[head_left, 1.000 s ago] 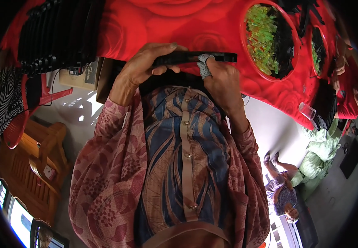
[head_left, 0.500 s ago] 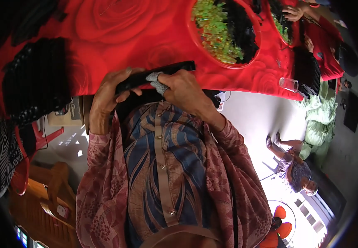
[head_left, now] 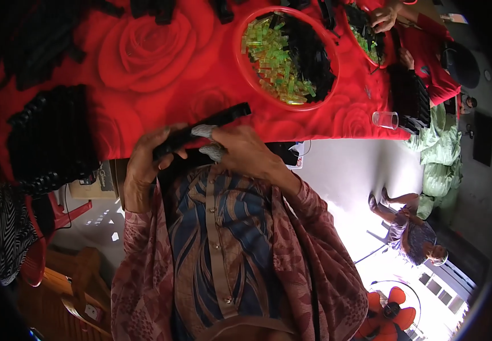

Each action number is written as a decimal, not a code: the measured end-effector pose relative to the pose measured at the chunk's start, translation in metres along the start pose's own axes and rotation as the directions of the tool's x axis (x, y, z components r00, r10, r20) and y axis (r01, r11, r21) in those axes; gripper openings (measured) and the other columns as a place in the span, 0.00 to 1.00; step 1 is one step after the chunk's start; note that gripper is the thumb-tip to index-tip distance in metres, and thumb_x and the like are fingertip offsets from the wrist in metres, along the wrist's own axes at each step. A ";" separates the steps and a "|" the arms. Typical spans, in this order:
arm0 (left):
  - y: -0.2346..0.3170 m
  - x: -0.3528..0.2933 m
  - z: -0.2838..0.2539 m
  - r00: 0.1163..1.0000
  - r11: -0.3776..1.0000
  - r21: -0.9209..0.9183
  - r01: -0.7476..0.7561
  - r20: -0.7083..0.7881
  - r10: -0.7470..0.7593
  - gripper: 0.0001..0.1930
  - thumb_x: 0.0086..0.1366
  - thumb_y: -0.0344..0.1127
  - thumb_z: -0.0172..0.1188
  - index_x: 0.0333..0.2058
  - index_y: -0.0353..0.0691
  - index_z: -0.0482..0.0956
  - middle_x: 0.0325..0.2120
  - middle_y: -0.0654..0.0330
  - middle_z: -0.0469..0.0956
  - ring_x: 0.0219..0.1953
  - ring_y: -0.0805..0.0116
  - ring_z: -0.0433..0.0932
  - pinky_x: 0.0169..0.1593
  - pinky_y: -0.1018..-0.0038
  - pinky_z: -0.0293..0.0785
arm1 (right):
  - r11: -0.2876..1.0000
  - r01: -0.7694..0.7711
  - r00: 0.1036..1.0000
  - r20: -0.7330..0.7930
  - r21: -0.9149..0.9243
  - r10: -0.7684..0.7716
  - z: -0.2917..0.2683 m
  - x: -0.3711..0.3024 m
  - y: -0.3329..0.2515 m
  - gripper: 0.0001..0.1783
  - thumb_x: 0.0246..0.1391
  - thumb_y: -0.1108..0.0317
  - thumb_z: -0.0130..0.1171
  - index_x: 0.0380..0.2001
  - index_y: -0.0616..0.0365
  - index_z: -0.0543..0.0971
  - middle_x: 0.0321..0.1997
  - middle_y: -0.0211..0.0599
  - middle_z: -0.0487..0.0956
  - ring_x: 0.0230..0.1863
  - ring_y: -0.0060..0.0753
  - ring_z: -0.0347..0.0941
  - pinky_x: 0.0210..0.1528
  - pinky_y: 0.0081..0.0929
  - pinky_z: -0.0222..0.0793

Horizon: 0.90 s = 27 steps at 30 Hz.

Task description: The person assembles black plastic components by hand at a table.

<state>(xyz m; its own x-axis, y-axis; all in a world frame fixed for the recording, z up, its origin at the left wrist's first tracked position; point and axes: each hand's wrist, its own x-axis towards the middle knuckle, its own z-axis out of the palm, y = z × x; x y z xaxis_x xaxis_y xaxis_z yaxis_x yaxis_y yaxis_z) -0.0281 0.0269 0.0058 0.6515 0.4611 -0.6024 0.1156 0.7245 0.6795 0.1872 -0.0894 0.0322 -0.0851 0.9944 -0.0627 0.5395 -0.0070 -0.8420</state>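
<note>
A long black bar (head_left: 223,117), plastic-looking, lies slanted across my hands at the table's front edge, its right end higher. My left hand (head_left: 146,162) is closed round its lower left end, thumb on top and fingertips showing below. Bent against the bar's middle, my right hand (head_left: 245,152) has grey wraps on its thumb and a finger; those two tips stand a little apart. Whether a small piece sits between them I cannot make out. Beyond is a red round basin (head_left: 337,74) of yellow-green clear pieces (head_left: 274,57) and black pieces (head_left: 308,54).
Black bars are stacked (head_left: 50,136) on the red rose-patterned cloth (head_left: 143,62) at left. A clear cup (head_left: 385,119) lies at the right edge. Another person's hand (head_left: 383,18) is at a second basin (head_left: 365,45). A person sits (head_left: 411,233) near an orange fan (head_left: 391,310).
The view has shifted, so the table sits lower in the picture. My right hand's wrapped thumb and finger have moved apart. The bar stays in my left hand.
</note>
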 end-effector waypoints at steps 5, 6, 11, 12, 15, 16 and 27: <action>-0.016 -0.004 -0.018 0.989 0.975 -0.191 -0.113 0.074 0.129 0.23 0.73 0.40 0.43 0.58 0.28 0.70 0.34 0.47 0.82 0.18 0.76 0.71 0.20 0.84 0.58 | 1.000 0.007 0.785 -0.619 -0.018 -0.017 -0.038 -0.012 0.019 0.15 0.49 0.75 0.70 0.42 0.62 0.80 0.29 0.44 0.81 0.25 0.38 0.79 0.25 0.28 0.73; -0.018 -0.004 -0.017 0.988 0.974 -0.192 -0.120 0.071 0.135 0.23 0.73 0.40 0.43 0.58 0.28 0.70 0.34 0.47 0.82 0.18 0.76 0.71 0.20 0.84 0.58 | 0.983 -0.073 0.732 -0.678 -0.169 -0.062 -0.052 -0.012 0.029 0.15 0.47 0.77 0.68 0.40 0.63 0.80 0.30 0.44 0.80 0.28 0.40 0.79 0.26 0.30 0.74; -0.018 0.000 -0.006 0.966 0.882 -0.397 -0.253 -0.055 0.253 0.25 0.74 0.41 0.46 0.61 0.27 0.66 0.51 0.47 0.76 0.39 0.66 0.80 0.33 0.79 0.68 | 0.792 -0.252 0.647 -0.705 -0.556 -0.289 -0.097 -0.001 0.057 0.14 0.35 0.83 0.60 0.31 0.64 0.77 0.32 0.43 0.77 0.34 0.48 0.76 0.31 0.38 0.74; -0.019 0.001 -0.004 0.964 0.879 -0.400 -0.260 -0.056 0.260 0.25 0.74 0.41 0.46 0.61 0.27 0.66 0.51 0.47 0.76 0.39 0.66 0.80 0.33 0.79 0.68 | 0.756 -0.274 0.681 -0.675 -0.594 -0.283 -0.099 0.001 0.061 0.13 0.31 0.82 0.57 0.28 0.64 0.74 0.31 0.44 0.75 0.36 0.50 0.74 0.32 0.41 0.74; -0.023 0.000 -0.001 0.953 0.866 -0.399 -0.302 -0.133 0.271 0.26 0.74 0.42 0.47 0.61 0.27 0.65 0.51 0.49 0.77 0.41 0.66 0.79 0.37 0.77 0.69 | 0.716 -0.257 0.708 -0.630 -0.649 -0.317 -0.102 0.015 0.073 0.11 0.29 0.80 0.54 0.23 0.62 0.69 0.30 0.44 0.73 0.36 0.52 0.71 0.32 0.46 0.72; -0.024 -0.001 0.000 0.955 0.873 -0.388 -0.295 -0.147 0.257 0.26 0.73 0.42 0.47 0.61 0.27 0.65 0.51 0.49 0.77 0.41 0.65 0.79 0.38 0.76 0.69 | 0.715 -0.259 0.714 -0.628 -0.649 -0.311 -0.103 0.019 0.074 0.10 0.29 0.80 0.54 0.23 0.62 0.70 0.31 0.45 0.73 0.36 0.53 0.72 0.32 0.46 0.72; -0.020 -0.009 0.014 0.950 0.909 -0.283 -0.305 -0.156 0.270 0.25 0.71 0.41 0.48 0.60 0.28 0.68 0.52 0.50 0.77 0.42 0.65 0.80 0.39 0.76 0.71 | 0.584 -0.512 0.744 -0.665 -0.631 -0.067 -0.110 0.060 0.061 0.10 0.36 0.74 0.58 0.28 0.63 0.74 0.33 0.50 0.76 0.38 0.55 0.76 0.35 0.49 0.75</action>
<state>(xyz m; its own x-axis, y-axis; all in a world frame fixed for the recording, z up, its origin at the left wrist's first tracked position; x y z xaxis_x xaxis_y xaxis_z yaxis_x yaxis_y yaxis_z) -0.0261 0.0009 0.0031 0.5332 0.7135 -0.4545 -0.3056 0.6635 0.6829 0.3072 -0.0184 0.0360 0.4578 0.8103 0.3657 0.8867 -0.4462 -0.1214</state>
